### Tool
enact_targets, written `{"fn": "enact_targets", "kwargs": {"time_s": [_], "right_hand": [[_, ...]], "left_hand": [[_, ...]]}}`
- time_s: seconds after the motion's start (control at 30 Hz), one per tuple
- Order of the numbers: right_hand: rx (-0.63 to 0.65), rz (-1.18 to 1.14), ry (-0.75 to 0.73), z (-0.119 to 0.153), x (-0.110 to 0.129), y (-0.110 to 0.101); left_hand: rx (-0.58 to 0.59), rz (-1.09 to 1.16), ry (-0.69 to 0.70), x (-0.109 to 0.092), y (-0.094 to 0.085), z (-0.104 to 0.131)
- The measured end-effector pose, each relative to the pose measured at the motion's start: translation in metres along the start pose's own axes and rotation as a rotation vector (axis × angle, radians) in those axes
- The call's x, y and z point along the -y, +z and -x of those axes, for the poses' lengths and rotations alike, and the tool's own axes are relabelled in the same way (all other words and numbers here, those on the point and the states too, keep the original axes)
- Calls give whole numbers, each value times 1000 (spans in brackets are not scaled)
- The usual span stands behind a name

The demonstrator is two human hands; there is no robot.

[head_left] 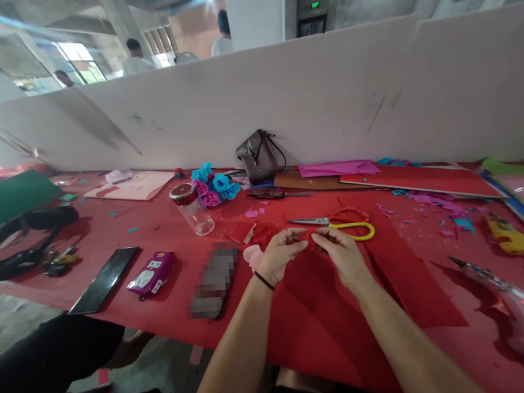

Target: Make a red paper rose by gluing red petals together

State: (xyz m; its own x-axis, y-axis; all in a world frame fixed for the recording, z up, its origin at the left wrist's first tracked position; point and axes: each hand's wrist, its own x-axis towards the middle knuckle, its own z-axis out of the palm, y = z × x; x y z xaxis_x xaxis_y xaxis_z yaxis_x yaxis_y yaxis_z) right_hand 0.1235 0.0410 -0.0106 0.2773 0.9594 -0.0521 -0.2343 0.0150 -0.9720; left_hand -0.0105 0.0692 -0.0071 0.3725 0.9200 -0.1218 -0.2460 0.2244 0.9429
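Over the near part of the red surface [175, 308], the left hand [285, 251] and right hand [341, 252] are together, fingertips pinched on a small red piece [312, 234] (mostly hidden, so its shape is unclear). Pulling too hard could tear it, if it is thin. It lies between the fingertips, above a red sheet [311, 290]. Just beyond are the scissors [325, 221], then a jar [193, 213], flowers [221, 181] and a bag [259, 158].

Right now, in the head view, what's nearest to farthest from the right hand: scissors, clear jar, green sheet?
1. Scissors: just beyond the right hand.
2. Clear jar: off to the left.
3. Green sheet: far left edge.
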Motion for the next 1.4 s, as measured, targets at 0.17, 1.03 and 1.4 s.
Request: {"fn": "enact_targets", "kwargs": {"time_s": [0.17, 1.03, 1.4], "right_hand": [[80, 97, 19, 1, 2, 0], [-258, -95, -45, -8, 2, -4], [-213, -90, -99, -6, 0, -1]], "left_hand": [[-66, -38, 63, -1, 1, -1], [-182, -312, 313, 7, 7, -1], [56, -300, 200, 9, 17, 2]]}}
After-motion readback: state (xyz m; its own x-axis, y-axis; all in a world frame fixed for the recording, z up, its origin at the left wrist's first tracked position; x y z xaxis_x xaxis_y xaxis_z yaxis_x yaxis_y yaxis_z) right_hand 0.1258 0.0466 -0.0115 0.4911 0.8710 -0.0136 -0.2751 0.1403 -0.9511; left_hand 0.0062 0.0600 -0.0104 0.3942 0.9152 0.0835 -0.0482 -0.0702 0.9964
